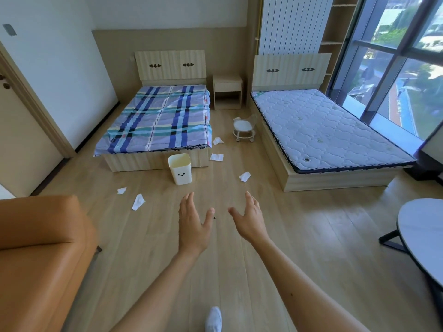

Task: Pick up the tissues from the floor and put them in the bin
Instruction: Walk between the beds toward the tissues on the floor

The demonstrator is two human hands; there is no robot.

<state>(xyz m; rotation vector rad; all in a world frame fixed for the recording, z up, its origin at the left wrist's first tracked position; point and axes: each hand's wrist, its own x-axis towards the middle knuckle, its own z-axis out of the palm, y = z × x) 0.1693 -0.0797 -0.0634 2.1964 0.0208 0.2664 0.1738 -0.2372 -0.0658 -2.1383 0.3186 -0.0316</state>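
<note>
Floor (239, 259): pale wood planks, carrying all items below.

Bare bed (330, 130): right side, quilted white mattress, beside the window (395, 68).

Made bed (158, 118): centre-left, blue and purple plaid sheet.

Sofa (40, 255): orange, lower left corner.

Bench (424, 236): round grey top, right edge, partly out of view.

Nightstand (227, 92): between the two headboards, against the wall.

Left hand (193, 226): held out over the floor, palm down, fingers spread wide, grip holding nothing.

Right hand (250, 219): just beside the left, thumbs pointing toward each other, grip likewise wide and holding nothing.

Bin (180, 169): cream, upright, small face printed on its front, standing at the foot of the made bed, beyond the left hand.

Stool (244, 130): small, white, on castors, between the beds.

Foot (213, 319): white sock, bottom edge.

Tissues, six crumpled white pieces, all on the floor, none touching either hand:
- long one (138, 202), left of the left hand, near the sofa;
- small one (121, 190), just beyond it;
- one (245, 176) ahead of the right hand, nearest to it;
- one (217, 157) right of the bin;
- one (217, 140) at the made bed's corner;
- one (237, 119) by the stool, farthest off.
</note>
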